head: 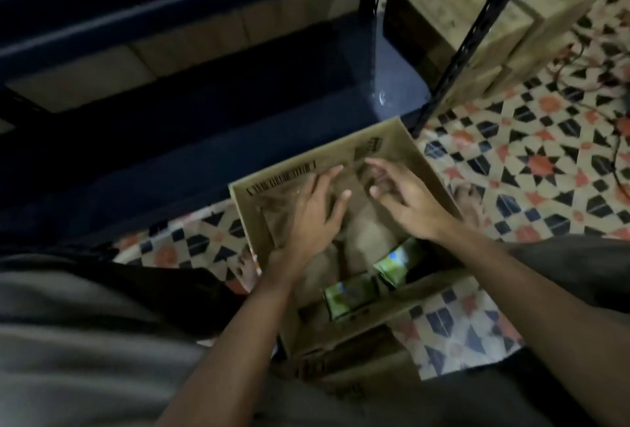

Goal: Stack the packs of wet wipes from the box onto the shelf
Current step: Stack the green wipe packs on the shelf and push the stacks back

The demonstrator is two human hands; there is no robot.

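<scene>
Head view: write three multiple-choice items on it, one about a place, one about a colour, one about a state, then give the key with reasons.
1. Where do the visible wet wipe packs lie in the cardboard box?
A. At the end nearest the person
B. At the end nearest the shelf
C. On the floor outside it

2. What colour are the pack wrappers mostly?
A. Red
B. Green
C. Black

3. How are the left hand and right hand?
A. Each grips a pack
B. Both are fists
C. Both are open over the box, holding nothing

Key: 1 A, the packs sit at the box's near end, below the wrists, away from the dark shelf. 2 B, the wrappers show green, though blurred. 3 C, the fingers of both hands are spread over the box interior and no pack is in either.
</scene>
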